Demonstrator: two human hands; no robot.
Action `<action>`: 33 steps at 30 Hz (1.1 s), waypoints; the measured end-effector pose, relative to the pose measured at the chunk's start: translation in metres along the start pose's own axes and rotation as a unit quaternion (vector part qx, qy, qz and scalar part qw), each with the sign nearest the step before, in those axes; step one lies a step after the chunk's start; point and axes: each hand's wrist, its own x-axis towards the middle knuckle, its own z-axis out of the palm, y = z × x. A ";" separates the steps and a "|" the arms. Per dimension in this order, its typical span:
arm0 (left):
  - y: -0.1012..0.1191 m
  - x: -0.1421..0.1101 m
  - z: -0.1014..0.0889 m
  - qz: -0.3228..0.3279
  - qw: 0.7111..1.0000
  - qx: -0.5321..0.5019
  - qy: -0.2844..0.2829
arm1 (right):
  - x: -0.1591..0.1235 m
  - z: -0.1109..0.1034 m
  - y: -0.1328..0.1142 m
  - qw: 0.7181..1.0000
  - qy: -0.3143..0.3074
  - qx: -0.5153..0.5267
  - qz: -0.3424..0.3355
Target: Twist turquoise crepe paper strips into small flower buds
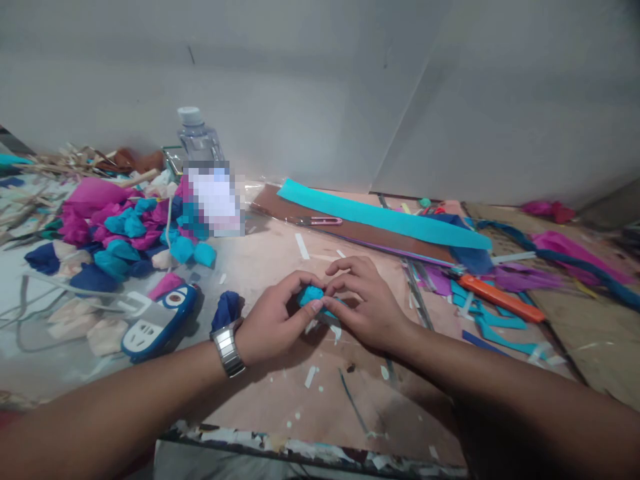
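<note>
Between the fingertips of both hands is a small crumpled piece of turquoise crepe paper [313,293], partly hidden by the fingers. My left hand [277,317], a metal watch at its wrist, is closed around it with thumb and fingers. From the other side my right hand [373,303] pinches its edge, fingers curled. Just behind the left wrist lies a dark blue paper bundle [227,311]. Farther back, a long turquoise paper strip [380,217] rests over brown sheets [320,235], with small thread snips [320,221] on them.
At left, crumpled paper bundles [117,250] in pink, turquoise, blue and cream lie near a blue-and-white power strip [160,327] with a cable. A bottle [200,140] stands behind a blurred-out phone-like object [215,200]. At right are an orange utility knife [503,299] and turquoise paper scraps [500,330].
</note>
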 end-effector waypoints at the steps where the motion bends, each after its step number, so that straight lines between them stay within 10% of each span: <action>1: 0.000 0.000 0.000 -0.002 1.000 0.001 0.002 | 0.000 0.000 0.000 1.000 -0.002 0.002 -0.002; 33: 0.001 0.002 0.002 -0.046 0.995 -0.083 0.019 | 0.000 -0.003 0.000 0.999 -0.011 0.049 -0.001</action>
